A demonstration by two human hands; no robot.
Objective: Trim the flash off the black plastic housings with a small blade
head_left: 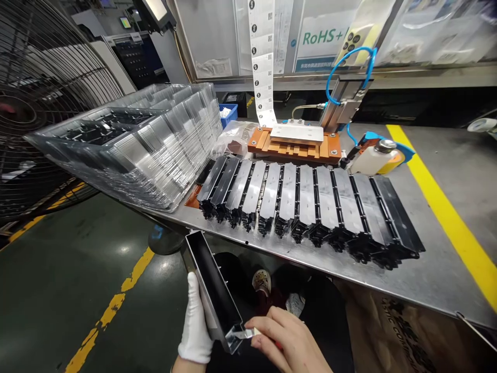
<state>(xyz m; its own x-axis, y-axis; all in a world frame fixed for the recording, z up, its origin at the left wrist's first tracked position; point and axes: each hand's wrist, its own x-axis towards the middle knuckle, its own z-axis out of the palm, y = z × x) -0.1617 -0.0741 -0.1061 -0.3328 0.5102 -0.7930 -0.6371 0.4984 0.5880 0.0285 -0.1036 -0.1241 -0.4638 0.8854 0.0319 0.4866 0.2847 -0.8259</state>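
My left hand (197, 324), in a white glove, is wrapped round a long black channel-shaped part (213, 287) held below the table edge. My bare right hand (285, 336) pinches a strip of clear film (245, 333) at the part's near end. On the steel table (446, 269) above lies a row of several like black parts (306, 199), each with a pale film on top, side by side.
A stack of clear plastic trays (135, 140) sits on the table's left. Behind the row stands an orange fixture (295, 142) with a label strip (264, 62) and blue hose. A white bottle (375, 155) is at right. A large fan (39, 103) stands at left.
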